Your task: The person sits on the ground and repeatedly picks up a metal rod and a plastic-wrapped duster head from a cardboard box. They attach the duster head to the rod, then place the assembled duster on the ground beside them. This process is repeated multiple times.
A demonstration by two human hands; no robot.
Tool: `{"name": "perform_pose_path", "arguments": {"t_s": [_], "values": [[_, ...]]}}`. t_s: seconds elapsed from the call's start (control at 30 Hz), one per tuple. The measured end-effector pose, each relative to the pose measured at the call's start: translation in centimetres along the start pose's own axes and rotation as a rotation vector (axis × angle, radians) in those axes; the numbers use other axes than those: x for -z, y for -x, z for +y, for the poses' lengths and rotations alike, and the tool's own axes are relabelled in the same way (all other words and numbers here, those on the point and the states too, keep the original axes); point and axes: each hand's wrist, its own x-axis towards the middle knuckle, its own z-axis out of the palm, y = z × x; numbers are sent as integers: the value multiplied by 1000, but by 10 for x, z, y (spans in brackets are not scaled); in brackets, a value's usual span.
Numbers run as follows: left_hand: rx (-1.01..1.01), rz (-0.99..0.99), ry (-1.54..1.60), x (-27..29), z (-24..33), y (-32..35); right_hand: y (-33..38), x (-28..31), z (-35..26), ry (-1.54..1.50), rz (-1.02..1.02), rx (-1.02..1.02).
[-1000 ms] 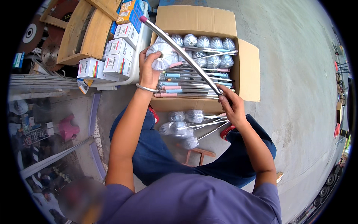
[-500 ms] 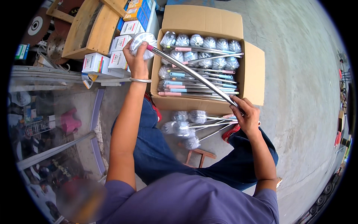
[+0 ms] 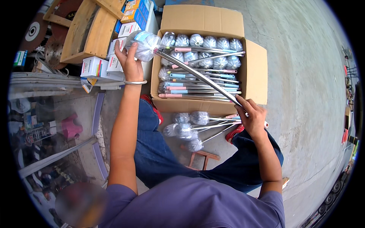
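A mop with a shiny metal pole (image 3: pixel 197 78) slants across my front, over the open carton. Its round grey-white head (image 3: pixel 146 45), wrapped in clear plastic with a pale blue label, is at the upper left. My right hand (image 3: pixel 251 117) is closed around the lower end of the pole, and a pink tip shows past it. Beside the near-left side of the head, my left hand (image 3: pixel 130 64) has its fingers spread, the thumb overlapping the wrapping. Whether its other fingers touch the head cannot be made out.
The cardboard carton (image 3: pixel 197 106) holds several wrapped mops in rows. More mops (image 3: pixel 186 131) lie on the floor between my feet, near a small wooden stool (image 3: pixel 205 159). White boxes (image 3: pixel 93 68) and a wooden crate (image 3: pixel 85 34) stand on the left.
The mop head has tipped and turned, now showing its label and gathered wrapping at the pole. My left hand has shifted slightly left and its fingers have spread. The right hand keeps its grip.
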Motion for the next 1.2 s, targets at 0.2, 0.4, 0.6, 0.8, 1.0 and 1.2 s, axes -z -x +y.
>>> {"name": "perform_pose_path", "arguments": {"t_s": [0.2, 0.4, 0.6, 0.8, 1.0, 1.2], "values": [[386, -59, 156, 22, 7, -14, 8, -14, -11, -203, -190, -30], [86, -37, 66, 8, 10, -8, 17, -18, -24, -1480, -954, -898], [39, -74, -52, -8, 6, 6, 27, -41, -19, -690, -450, -324], [69, -146, 80, -8, 8, 5, 13, -20, -30, -1437, -951, -917], [84, -144, 68, -17, 7, 17, 17, -26, -33, -1281, -791, -746], [110, -178, 74, -26, 3, 22, 34, -51, -29, -516, -344, -108]]}}
